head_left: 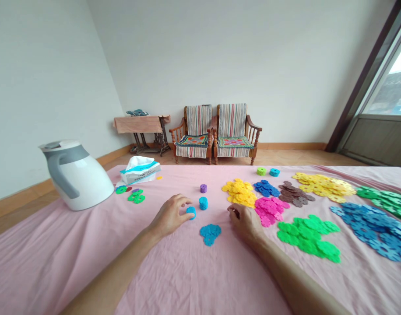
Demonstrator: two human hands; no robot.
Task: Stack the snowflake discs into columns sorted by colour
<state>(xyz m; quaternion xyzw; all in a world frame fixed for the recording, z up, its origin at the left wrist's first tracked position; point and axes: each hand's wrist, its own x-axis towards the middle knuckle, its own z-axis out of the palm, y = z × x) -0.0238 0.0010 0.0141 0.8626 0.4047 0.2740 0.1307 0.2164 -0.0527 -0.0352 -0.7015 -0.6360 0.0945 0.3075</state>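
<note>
Our left hand (172, 215) pinches a blue stack (191, 212); right hand (245, 224) curled, we cannot tell on what; a nudge could topple it.

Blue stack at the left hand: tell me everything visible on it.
The blue stack is a short cylinder of light-blue scalloped discs, plastic by the look. It stands upright on the pink cloth. The left hand pinches it, with fingertips over its left side, so part is hidden. A taller stack of the same colour stands apart, behind and to its right. A flat pile of blue pieces lies nearer the camera, not touching it.
</note>
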